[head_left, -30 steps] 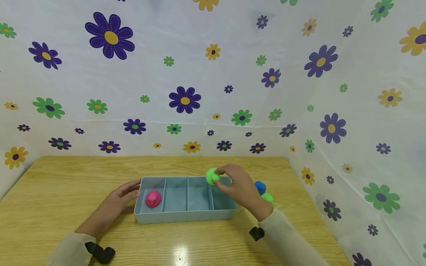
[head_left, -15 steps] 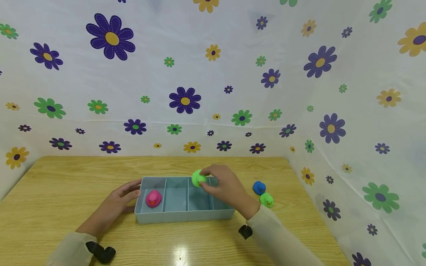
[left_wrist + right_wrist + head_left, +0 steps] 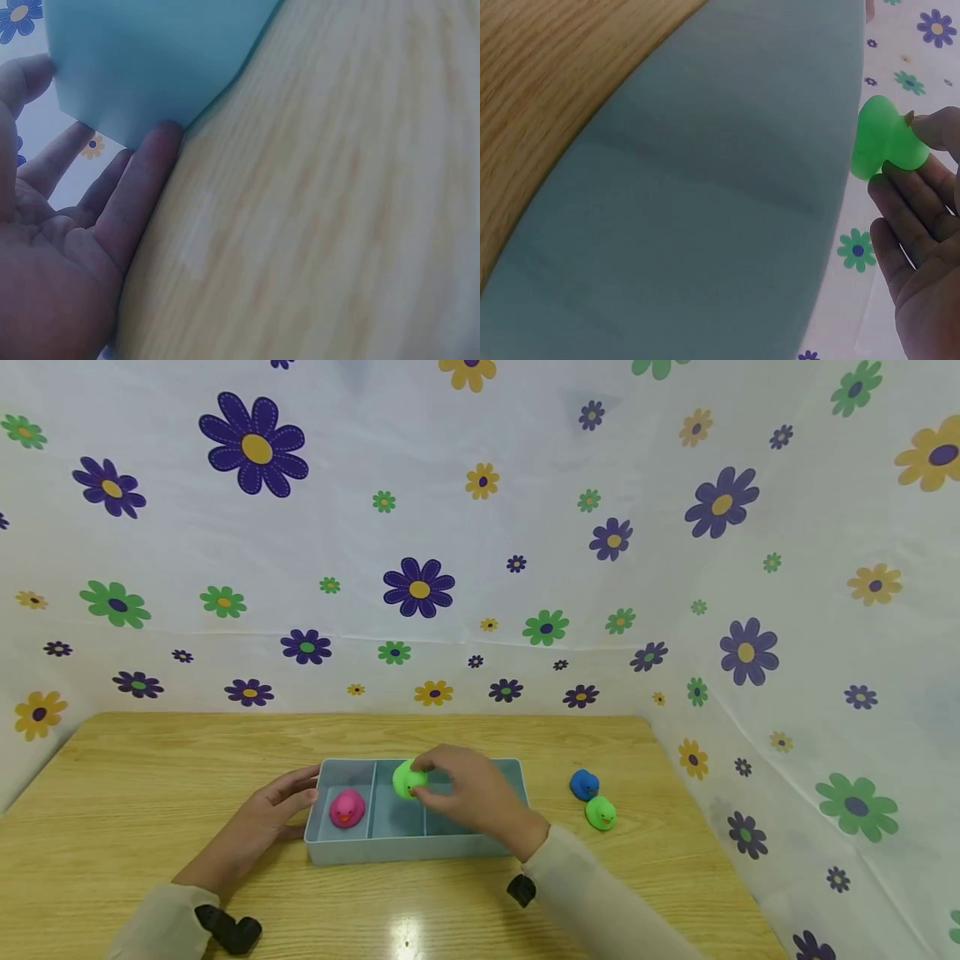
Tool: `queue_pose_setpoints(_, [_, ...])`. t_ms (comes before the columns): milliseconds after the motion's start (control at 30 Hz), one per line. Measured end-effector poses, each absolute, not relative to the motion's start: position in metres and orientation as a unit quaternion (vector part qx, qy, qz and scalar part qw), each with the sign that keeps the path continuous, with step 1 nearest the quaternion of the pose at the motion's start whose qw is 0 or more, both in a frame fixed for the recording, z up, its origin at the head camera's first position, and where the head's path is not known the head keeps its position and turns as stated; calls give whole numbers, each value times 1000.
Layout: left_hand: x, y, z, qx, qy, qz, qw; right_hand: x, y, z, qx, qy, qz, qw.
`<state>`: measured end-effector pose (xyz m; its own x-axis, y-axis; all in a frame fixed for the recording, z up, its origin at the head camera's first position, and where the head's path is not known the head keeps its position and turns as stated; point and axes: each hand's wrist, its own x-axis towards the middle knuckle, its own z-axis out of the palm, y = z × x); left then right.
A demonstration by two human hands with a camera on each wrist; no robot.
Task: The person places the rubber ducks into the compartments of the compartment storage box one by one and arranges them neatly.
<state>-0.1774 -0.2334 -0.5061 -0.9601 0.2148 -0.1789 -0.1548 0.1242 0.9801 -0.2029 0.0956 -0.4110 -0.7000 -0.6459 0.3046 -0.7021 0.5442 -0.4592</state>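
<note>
My right hand (image 3: 476, 789) pinches a bright green rubber duck (image 3: 407, 779) between thumb and fingers. It holds the duck over the second compartment from the left of a grey-blue divided box (image 3: 397, 849). In the right wrist view the green duck (image 3: 889, 139) shows above the box's long wall (image 3: 697, 180), its orange beak by the thumb. A pink rubber duck (image 3: 347, 808) sits in the leftmost compartment. My left hand (image 3: 262, 814) rests at the box's left end. In the left wrist view its fingertips (image 3: 166, 135) touch the end wall (image 3: 150, 67), fingers nearly straight.
To the right of the box, a blue rubber duck (image 3: 584, 784) and another green rubber duck (image 3: 601, 812) stand close together on the wooden table (image 3: 225, 735). A flowered white sheet (image 3: 337, 527) rises behind the table and along its right side.
My right hand has carried the green duck leftward over the box, from the right-hand divider to the second compartment, and a little lower. My left hand stays at the box's end.
</note>
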Motion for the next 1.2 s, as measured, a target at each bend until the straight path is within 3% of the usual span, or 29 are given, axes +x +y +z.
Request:
queue_pose_setpoints(367, [-178,-234,-508,20,733,666,140,-203,78,-425,368,-892,264,0])
queue_pose_setpoints(1200, [-177,-235,-508,27,733,665,140,-206,67,-443,373,-906,200,-12])
